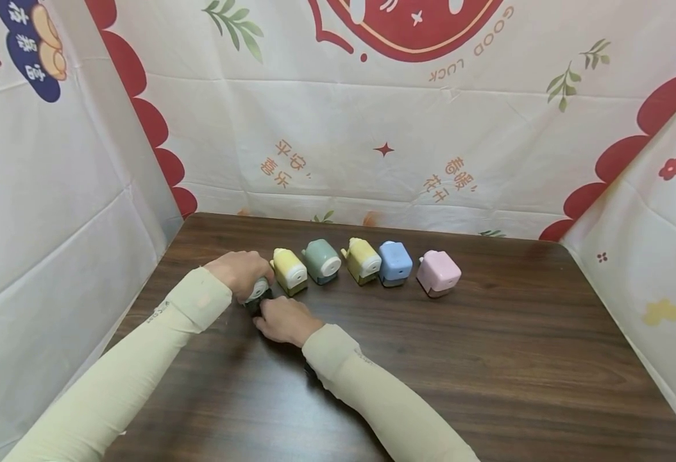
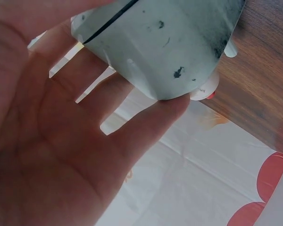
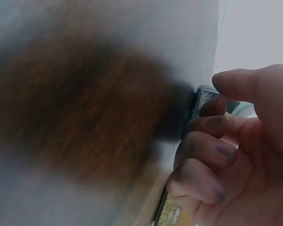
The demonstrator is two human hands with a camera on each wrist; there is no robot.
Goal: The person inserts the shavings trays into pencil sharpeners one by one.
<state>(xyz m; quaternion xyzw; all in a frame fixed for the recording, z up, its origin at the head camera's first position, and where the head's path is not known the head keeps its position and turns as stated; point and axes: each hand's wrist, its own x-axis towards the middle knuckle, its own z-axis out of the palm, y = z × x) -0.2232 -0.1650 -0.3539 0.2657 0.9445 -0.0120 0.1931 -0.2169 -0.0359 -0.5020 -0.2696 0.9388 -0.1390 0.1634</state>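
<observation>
My left hand (image 1: 238, 273) grips a grey-green crank pencil sharpener (image 1: 259, 289) at the left of the table. In the left wrist view, dark smudges mark the sharpener's pale body (image 2: 151, 52), and the fingers reach round its side. Close in front, my right hand (image 1: 288, 319) pinches the sharpener's clear shavings drawer (image 3: 205, 96) at its lower front. Dark powder stains the right fingertips (image 3: 212, 153). How far the drawer is out of the body is hidden by the hands.
Beside the hands stands a row of pencil sharpeners: yellow (image 1: 288, 268), green (image 1: 321, 258), another yellow (image 1: 362, 258), blue (image 1: 395, 260) and pink (image 1: 439, 271). They stand on a dark wooden table (image 1: 488, 359). A printed white cloth (image 1: 338, 128) hangs behind and at both sides.
</observation>
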